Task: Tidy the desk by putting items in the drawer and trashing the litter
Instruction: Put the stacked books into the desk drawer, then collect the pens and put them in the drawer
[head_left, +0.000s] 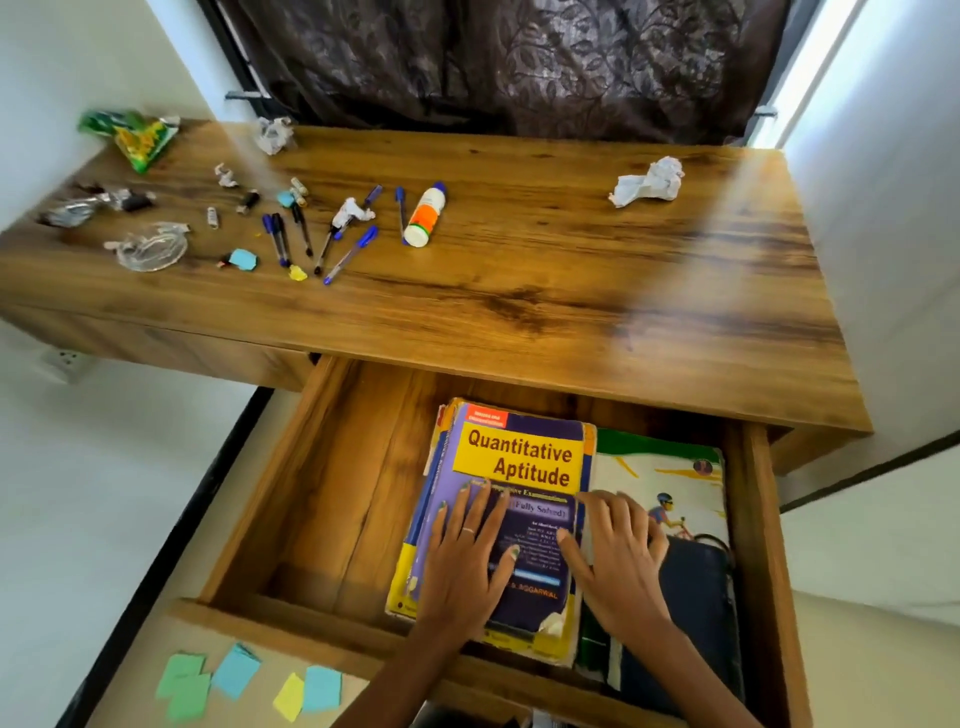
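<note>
The wooden drawer (332, 493) stands pulled out below the desk (519, 291). Inside it lies a purple and yellow "Quantitative Aptitude" book (519, 457), stacked on others. My left hand (467, 561) lies flat on its cover, fingers straight. My right hand (618, 551) rests on the book's right edge with fingers spread. Beside it sit a cyclist-cover book (670, 478) and a dark case (696, 587). On the desk's left part lie several pens (311, 239), a glue bottle (425, 215) and crumpled paper (649, 182).
A green snack wrapper (135, 135), foil scraps (78, 208), a clear plastic dish (150, 249), small paper bits and another paper ball (274, 134) litter the desk's left side. Coloured sticky notes (239, 680) lie on the floor. A dark curtain hangs behind.
</note>
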